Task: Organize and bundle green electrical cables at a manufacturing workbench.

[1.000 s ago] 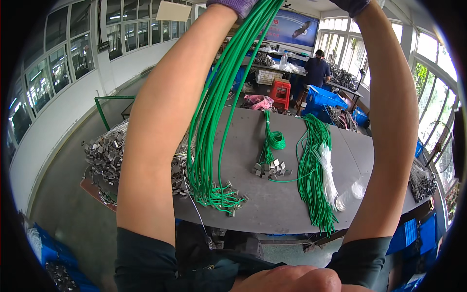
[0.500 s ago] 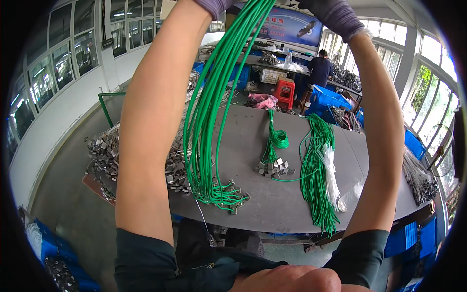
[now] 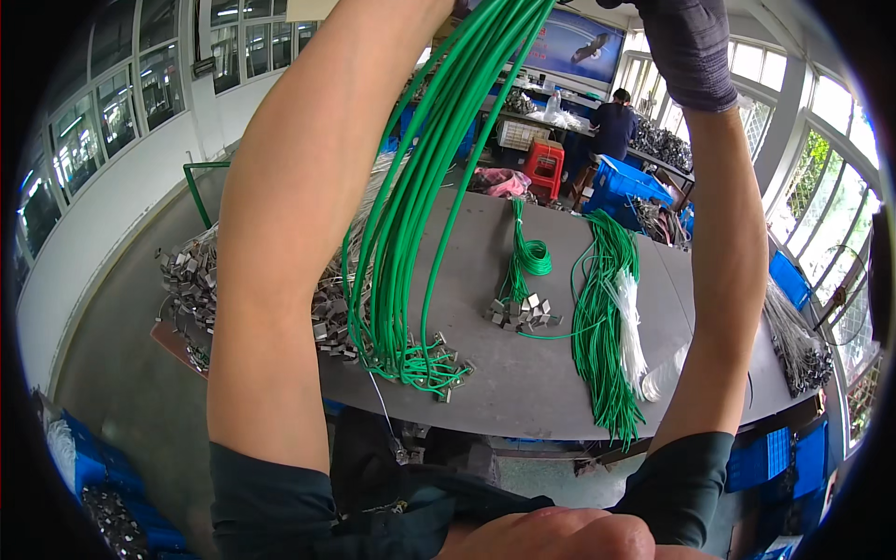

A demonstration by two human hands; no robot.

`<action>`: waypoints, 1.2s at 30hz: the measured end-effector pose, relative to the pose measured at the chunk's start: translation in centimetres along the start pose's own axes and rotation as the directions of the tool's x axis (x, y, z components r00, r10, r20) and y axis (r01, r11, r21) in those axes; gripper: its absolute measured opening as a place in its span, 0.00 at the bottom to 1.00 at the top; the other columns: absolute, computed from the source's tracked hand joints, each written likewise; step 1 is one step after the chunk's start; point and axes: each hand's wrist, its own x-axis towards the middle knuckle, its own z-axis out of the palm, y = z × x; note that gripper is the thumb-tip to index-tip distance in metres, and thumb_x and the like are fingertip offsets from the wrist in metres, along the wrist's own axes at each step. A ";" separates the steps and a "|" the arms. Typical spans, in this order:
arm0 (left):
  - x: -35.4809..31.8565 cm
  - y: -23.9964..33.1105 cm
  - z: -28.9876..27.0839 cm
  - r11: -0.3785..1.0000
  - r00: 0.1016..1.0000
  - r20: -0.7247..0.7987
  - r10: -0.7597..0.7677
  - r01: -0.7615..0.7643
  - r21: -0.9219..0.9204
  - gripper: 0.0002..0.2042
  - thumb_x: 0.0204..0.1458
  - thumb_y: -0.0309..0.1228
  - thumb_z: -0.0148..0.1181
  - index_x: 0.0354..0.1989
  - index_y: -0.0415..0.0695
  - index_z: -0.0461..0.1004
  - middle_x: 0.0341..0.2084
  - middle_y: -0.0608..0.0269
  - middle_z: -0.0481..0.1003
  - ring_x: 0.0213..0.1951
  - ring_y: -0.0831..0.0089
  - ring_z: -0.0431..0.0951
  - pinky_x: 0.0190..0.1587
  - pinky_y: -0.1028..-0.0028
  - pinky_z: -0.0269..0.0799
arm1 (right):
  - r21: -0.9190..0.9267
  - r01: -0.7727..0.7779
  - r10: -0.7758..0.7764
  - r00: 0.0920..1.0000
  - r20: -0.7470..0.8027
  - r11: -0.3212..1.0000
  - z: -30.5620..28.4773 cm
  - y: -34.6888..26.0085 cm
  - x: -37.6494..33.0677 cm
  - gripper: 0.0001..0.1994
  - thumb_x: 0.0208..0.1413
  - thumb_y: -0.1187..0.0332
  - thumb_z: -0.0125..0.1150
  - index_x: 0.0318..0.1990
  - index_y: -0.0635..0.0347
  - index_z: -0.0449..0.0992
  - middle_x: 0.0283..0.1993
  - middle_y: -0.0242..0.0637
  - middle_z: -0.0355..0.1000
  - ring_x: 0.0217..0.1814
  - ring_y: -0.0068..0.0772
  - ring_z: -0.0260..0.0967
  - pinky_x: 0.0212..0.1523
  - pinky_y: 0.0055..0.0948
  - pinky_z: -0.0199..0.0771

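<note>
Both my arms reach up to the top edge of the head view. A long bundle of green cables hangs between them, its upper end cut off by the edge. Small metal end pieces on its lower ends rest on the grey table. My left hand is almost wholly beyond the edge, beside the bundle's upper part; its fingers are hidden. My right hand, in a purple-grey knitted glove, is right of the bundle, with its fingers mostly cut off. Whether either hand grips the cables does not show.
A tied coil of green cable and loose green cables with white ties lie on the table. Metal-ended cables are heaped at left, more at right. Beyond are a red stool, blue bin and a seated person.
Both gloved hands have risen farther toward the top edge, the left one nearly leaving the view. The upper part of the green bundle has shifted slightly right; its lower ends remain on the table.
</note>
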 end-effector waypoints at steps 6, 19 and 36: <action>0.6 0.0 0.3 0.988 0.986 0.098 -0.132 0.139 -0.068 0.16 0.57 0.40 0.43 0.20 0.48 0.64 0.07 0.70 0.58 0.08 0.77 0.52 0.10 0.77 0.45 | 0.199 0.012 -0.023 0.998 0.053 0.980 1.3 -1.2 0.0 0.17 0.55 0.61 0.54 0.40 0.71 0.72 0.28 0.37 0.71 0.23 0.25 0.67 0.24 0.21 0.67; -2.3 1.5 3.2 0.892 0.989 0.068 0.129 -0.146 0.428 0.14 0.56 0.36 0.46 0.16 0.51 0.63 0.09 0.74 0.59 0.09 0.80 0.55 0.11 0.77 0.48 | -0.340 0.142 -0.080 0.979 0.189 0.930 -2.0 -2.1 2.2 0.17 0.56 0.57 0.50 0.29 0.65 0.73 0.21 0.31 0.67 0.20 0.19 0.60 0.21 0.19 0.60; -3.0 0.9 2.7 0.428 0.810 0.373 0.452 -0.563 0.707 0.06 0.47 0.27 0.62 0.30 0.37 0.75 0.21 0.63 0.76 0.24 0.77 0.74 0.29 0.75 0.70 | -0.407 0.349 -0.244 0.926 0.287 0.844 -0.7 -4.1 3.6 0.19 0.47 0.75 0.58 0.48 0.69 0.67 0.40 0.39 0.71 0.32 0.24 0.69 0.35 0.24 0.73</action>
